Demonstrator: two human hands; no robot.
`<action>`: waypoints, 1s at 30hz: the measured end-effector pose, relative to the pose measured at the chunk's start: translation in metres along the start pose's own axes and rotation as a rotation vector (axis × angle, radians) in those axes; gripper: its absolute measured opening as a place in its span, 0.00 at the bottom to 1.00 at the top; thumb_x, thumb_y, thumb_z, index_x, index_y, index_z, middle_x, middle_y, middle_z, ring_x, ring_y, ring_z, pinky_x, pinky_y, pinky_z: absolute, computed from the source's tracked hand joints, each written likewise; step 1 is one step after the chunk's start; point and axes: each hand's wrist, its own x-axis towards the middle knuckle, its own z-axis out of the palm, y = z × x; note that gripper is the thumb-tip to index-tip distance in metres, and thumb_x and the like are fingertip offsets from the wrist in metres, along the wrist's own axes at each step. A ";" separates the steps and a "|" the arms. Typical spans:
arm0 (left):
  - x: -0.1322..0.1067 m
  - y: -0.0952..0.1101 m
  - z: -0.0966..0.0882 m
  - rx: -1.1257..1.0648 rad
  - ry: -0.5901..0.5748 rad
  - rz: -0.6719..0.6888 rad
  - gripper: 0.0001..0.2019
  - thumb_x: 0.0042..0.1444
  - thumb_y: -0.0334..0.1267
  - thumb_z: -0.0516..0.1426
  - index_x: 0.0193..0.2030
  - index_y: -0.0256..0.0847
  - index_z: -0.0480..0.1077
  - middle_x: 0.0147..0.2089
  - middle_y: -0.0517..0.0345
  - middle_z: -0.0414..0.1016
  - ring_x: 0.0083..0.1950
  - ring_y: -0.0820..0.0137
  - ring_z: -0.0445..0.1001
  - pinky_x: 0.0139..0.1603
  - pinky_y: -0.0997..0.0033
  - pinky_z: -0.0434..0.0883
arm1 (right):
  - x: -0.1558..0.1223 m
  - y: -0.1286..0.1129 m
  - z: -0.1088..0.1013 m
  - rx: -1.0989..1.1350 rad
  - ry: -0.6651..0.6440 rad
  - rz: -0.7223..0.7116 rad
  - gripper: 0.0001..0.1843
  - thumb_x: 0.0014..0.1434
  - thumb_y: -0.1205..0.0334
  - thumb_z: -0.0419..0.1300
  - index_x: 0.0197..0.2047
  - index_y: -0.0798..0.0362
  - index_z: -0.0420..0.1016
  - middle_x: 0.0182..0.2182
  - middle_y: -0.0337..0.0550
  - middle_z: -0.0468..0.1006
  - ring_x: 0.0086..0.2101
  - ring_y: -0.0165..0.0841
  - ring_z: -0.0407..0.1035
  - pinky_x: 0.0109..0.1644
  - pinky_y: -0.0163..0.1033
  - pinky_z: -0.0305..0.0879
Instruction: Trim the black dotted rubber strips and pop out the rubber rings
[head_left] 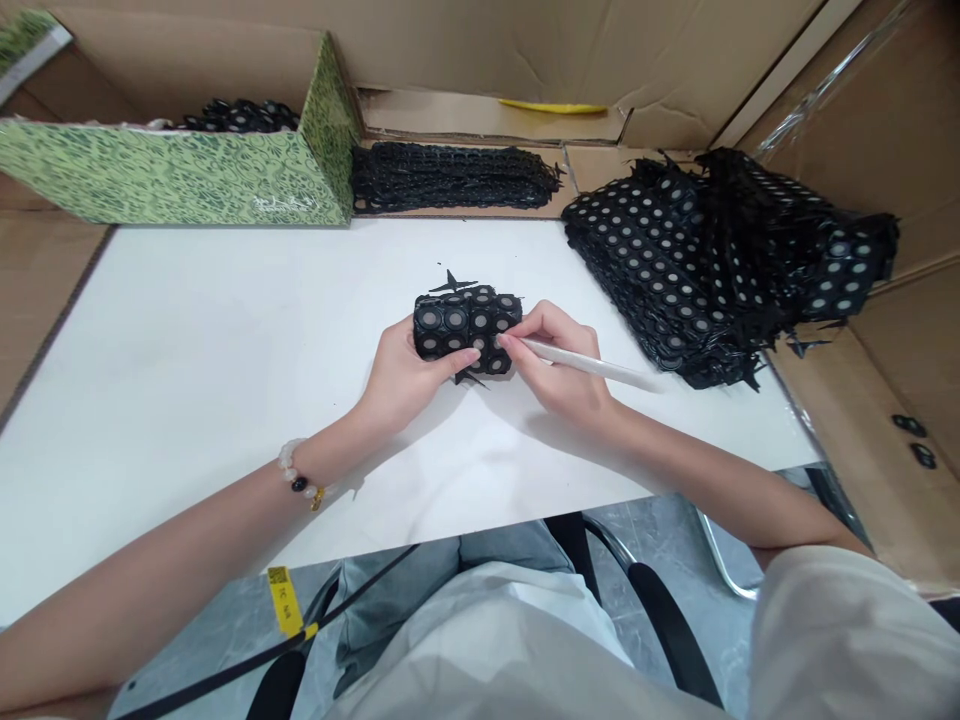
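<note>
My left hand (pixel 416 370) is closed around the left side of a small black sheet piece (pixel 454 318) with rows of rings that have pale round centres. Its thumb lies across the front of the piece. In my right hand (pixel 559 360), pinched like a pen, is a slim pale stick-shaped tool (pixel 600 368). The tool's tip end is hidden by my fingers at the right edge of the piece, so I cannot tell its kind. Thin black scraps (pixel 452 282) with pointed arms lie just behind and below the piece.
A green patterned box (pixel 187 175) with black pieces (pixel 244 115) inside stands back left. Beside it lies a stack of black strips (pixel 454 175). Large dotted black sheets (pixel 652 250) are heaped at the right. Cardboard walls (pixel 525 45) enclose the white table (pixel 187 330).
</note>
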 end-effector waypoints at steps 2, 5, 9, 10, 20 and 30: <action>0.000 -0.001 0.000 0.006 0.004 0.004 0.19 0.45 0.40 0.73 0.44 0.40 0.78 0.48 0.52 0.84 0.50 0.55 0.80 0.54 0.58 0.78 | 0.000 0.000 0.001 0.001 0.000 0.004 0.10 0.63 0.59 0.64 0.31 0.49 0.70 0.24 0.34 0.76 0.23 0.28 0.67 0.27 0.36 0.62; 0.000 -0.001 0.001 0.017 -0.007 0.009 0.20 0.45 0.40 0.72 0.45 0.39 0.78 0.48 0.52 0.84 0.51 0.55 0.80 0.54 0.58 0.78 | 0.000 0.000 0.003 0.007 0.007 0.012 0.09 0.62 0.61 0.65 0.31 0.50 0.70 0.24 0.34 0.76 0.23 0.28 0.66 0.27 0.35 0.61; -0.001 0.000 0.002 0.019 -0.013 0.001 0.20 0.45 0.40 0.72 0.46 0.39 0.78 0.50 0.51 0.84 0.53 0.54 0.80 0.57 0.57 0.77 | 0.003 0.003 0.003 0.050 -0.007 0.049 0.10 0.61 0.60 0.66 0.30 0.50 0.70 0.24 0.34 0.76 0.24 0.28 0.67 0.27 0.35 0.62; 0.000 -0.001 0.002 0.010 -0.009 -0.006 0.20 0.45 0.40 0.72 0.46 0.39 0.78 0.50 0.51 0.84 0.53 0.54 0.80 0.57 0.57 0.77 | 0.005 0.004 0.001 0.078 -0.015 0.061 0.10 0.60 0.59 0.66 0.30 0.50 0.70 0.24 0.34 0.76 0.25 0.28 0.68 0.27 0.35 0.63; 0.009 0.000 -0.001 -0.246 -0.033 -0.138 0.25 0.42 0.38 0.74 0.49 0.37 0.78 0.52 0.47 0.82 0.53 0.55 0.80 0.57 0.55 0.77 | 0.020 0.009 -0.015 0.354 -0.098 0.193 0.18 0.58 0.48 0.69 0.32 0.49 0.69 0.31 0.38 0.81 0.33 0.34 0.80 0.38 0.42 0.81; 0.000 0.008 0.007 -0.334 -0.004 -0.212 0.28 0.39 0.33 0.74 0.50 0.38 0.77 0.54 0.47 0.82 0.56 0.53 0.79 0.60 0.52 0.75 | 0.015 0.001 -0.012 0.411 -0.121 0.242 0.18 0.56 0.46 0.71 0.30 0.48 0.69 0.33 0.38 0.82 0.35 0.37 0.80 0.41 0.47 0.81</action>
